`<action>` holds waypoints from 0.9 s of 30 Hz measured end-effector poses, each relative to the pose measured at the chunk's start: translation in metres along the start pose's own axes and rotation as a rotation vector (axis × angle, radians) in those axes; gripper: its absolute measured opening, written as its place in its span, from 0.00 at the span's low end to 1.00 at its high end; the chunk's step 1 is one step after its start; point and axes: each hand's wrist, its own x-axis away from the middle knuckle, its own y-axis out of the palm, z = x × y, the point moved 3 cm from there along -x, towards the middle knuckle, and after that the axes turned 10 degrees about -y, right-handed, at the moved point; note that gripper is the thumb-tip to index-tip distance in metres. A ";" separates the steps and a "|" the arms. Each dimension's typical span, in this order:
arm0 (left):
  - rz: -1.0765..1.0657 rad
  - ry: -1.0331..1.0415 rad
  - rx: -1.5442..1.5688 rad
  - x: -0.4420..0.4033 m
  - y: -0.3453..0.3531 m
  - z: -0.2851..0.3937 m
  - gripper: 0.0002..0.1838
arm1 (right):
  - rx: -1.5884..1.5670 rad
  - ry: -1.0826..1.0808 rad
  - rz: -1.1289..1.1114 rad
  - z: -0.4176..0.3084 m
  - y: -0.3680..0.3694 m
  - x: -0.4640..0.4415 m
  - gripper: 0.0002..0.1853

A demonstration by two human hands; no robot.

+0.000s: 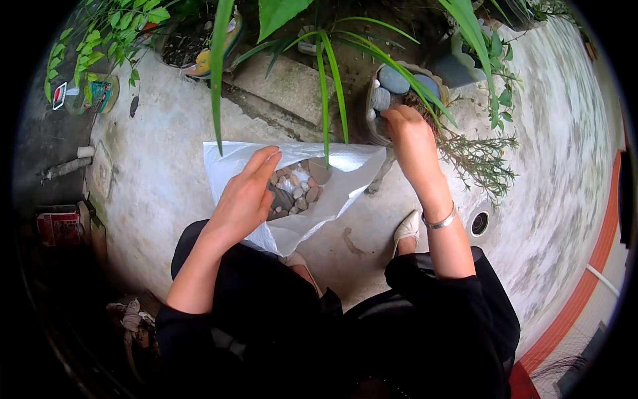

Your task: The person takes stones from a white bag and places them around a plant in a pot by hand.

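A white plastic bag (345, 187) lies spread on the concrete in front of me, its mouth open. Inside are small pebbles (302, 193) in grey, tan and reddish tones. My left hand (244, 194) rests on the bag's left side, index finger stretched out and thumb apart from it. Over the round planter pot (375, 133), my right hand (411, 136) has its fingers closed and pointing down; whatever is between the fingertips is hidden. Smooth grey stones (393, 79) sit in that pot, right beside my fingers.
Long green leaves (330, 80) hang between me and the pots. A trailing plant (475, 159) spills right of my right hand. A drain hole (479, 223) is at the right, a pipe stub (66, 166) at the left. My shoe (407, 228) stands near the bag.
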 end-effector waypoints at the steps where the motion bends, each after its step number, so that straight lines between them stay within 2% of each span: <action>1: -0.004 -0.023 0.006 0.000 0.001 -0.001 0.31 | -0.023 -0.021 0.049 -0.004 -0.004 0.002 0.10; 2: -0.003 -0.025 0.007 0.000 0.001 -0.001 0.31 | -0.024 -0.022 0.047 -0.008 -0.006 0.006 0.10; 4: -0.006 -0.031 0.031 0.000 0.000 0.000 0.30 | -0.031 0.121 -0.002 -0.011 -0.010 0.016 0.10; 8: 0.001 -0.032 0.033 0.001 -0.001 0.000 0.30 | 0.044 0.142 0.081 -0.003 -0.012 0.026 0.11; 10: -0.013 -0.044 0.037 0.000 0.001 0.000 0.30 | 0.067 0.177 0.058 -0.001 -0.009 0.025 0.16; 15: -0.014 -0.045 0.026 -0.001 0.000 0.000 0.30 | 0.144 0.250 0.090 0.003 -0.010 0.025 0.11; 18: -0.005 -0.031 0.031 -0.002 0.002 -0.001 0.30 | 0.220 0.334 -0.010 0.007 -0.013 0.025 0.06; 22: 0.026 -0.029 0.047 -0.001 -0.002 -0.003 0.30 | 0.074 0.196 0.143 -0.016 -0.032 0.019 0.04; 24: 0.013 -0.040 0.047 0.000 0.000 -0.005 0.31 | -0.199 0.124 0.049 -0.043 -0.036 0.016 0.04; 27: 0.003 -0.045 0.089 -0.001 -0.003 -0.004 0.32 | -0.443 -0.149 -0.336 -0.075 0.003 0.031 0.07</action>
